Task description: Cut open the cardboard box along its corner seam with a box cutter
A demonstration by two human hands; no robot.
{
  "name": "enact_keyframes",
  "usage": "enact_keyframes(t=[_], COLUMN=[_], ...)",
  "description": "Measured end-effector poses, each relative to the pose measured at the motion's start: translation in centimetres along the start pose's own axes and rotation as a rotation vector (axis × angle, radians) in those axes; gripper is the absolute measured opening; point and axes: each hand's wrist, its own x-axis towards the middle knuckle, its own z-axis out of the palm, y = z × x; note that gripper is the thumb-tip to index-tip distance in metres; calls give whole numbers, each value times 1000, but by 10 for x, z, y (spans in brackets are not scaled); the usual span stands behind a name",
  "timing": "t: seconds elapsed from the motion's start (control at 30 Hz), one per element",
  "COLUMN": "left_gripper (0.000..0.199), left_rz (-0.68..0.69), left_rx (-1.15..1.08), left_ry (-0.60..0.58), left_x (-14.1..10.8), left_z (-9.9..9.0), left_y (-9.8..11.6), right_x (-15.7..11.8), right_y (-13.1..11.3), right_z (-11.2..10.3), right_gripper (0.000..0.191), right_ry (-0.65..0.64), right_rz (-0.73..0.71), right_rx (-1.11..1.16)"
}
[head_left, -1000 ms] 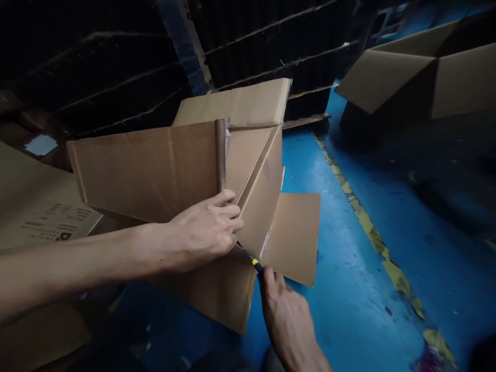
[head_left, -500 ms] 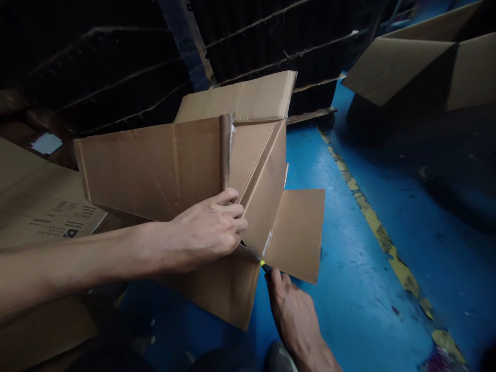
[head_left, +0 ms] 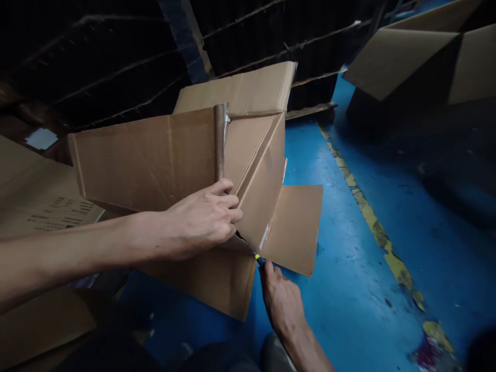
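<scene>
Cardboard fills the head view: a partly flattened carton (head_left: 174, 170) is held up over the blue floor (head_left: 349, 258). The left hand (head_left: 201, 219) has its grip clamped on the carton's taped centre seam, fingers curled over the edge. The right hand (head_left: 282, 302) has its grip closed around a cutter (head_left: 257, 258) with a yellow tip, the blade end tucked under the fold just below the left hand. One flap (head_left: 294, 227) already hangs loose with tape remnants along its edge; the taped seam above looks uncut, so by my judgement the cutting is partway done. More flat cardboard (head_left: 34, 201) lies at left, and an open box (head_left: 422, 57) stands at upper right.
</scene>
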Motion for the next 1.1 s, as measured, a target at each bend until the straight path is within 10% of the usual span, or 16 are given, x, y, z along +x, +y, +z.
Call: enact_keyframes(t=[0.23,0.57,1.1], left_gripper=[23,21,8], left_rz=[-1,-47,-27], left_rx=[-14,3,-27], left_ry=[-19,-10,-99], left_x=[-1,3,-1], left_z=[0,-2,3], left_y=[-3,1,2], right_x=[12,4,7], right_y=[-10,33,27], right_z=[-8,51,65], right_gripper=[42,42,20], right_ry=[-30,-48,723], right_rz=[-7,67,-205], right_rx=[17,24,37])
